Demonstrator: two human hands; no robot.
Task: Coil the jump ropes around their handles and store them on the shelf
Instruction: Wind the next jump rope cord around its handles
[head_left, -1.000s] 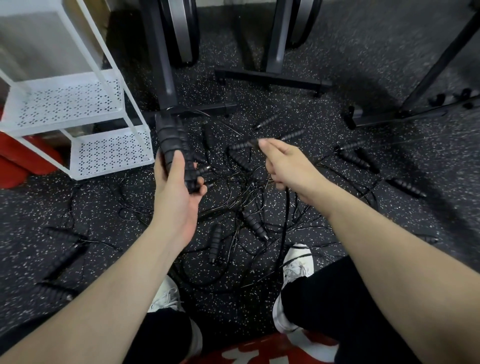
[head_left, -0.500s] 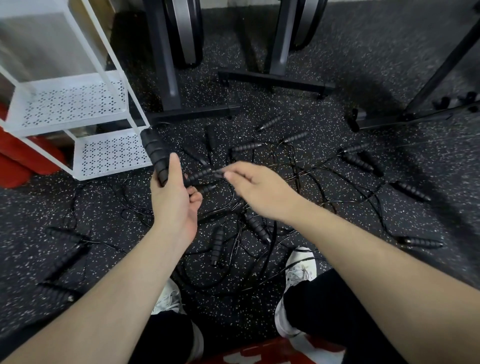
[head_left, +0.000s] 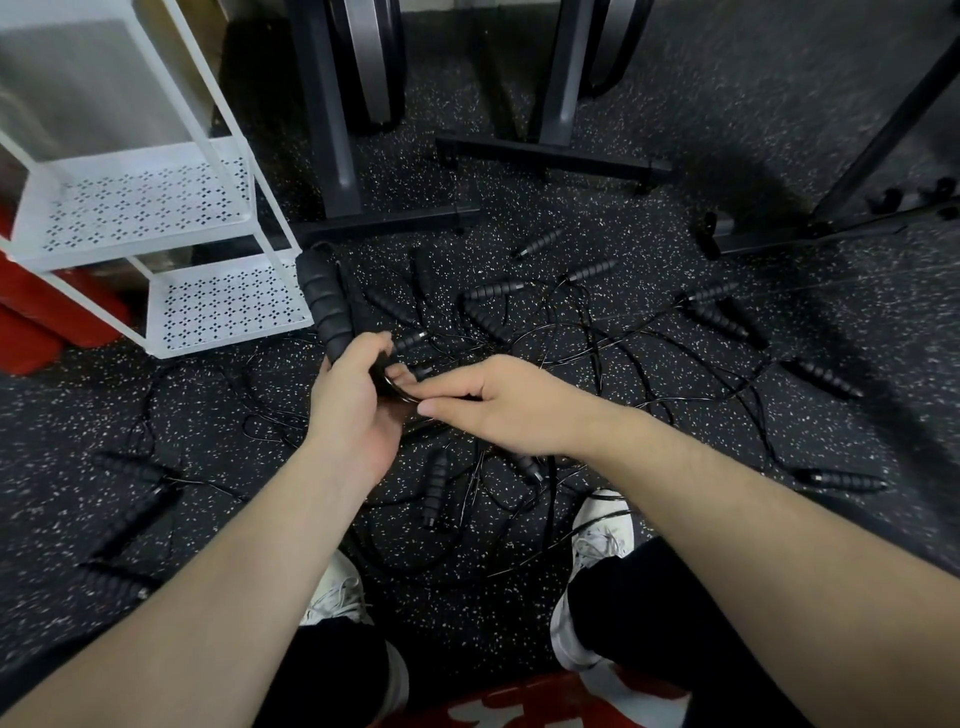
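handles (head_left: 324, 306) gripped in left hand (head_left: 358, 410), long axis running up-left toward shelf (head_left: 228, 306) | rope loop (head_left: 400, 392) at their lower end, pinched by right hand (head_left: 498, 402) | right nearer loop; next wrap likely goes round handle axis

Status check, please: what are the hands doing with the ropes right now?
Left hand grips handles. Right hand pinches cord loop beside them. Shelf holds no ropes. Tangled ropes litter the floor.
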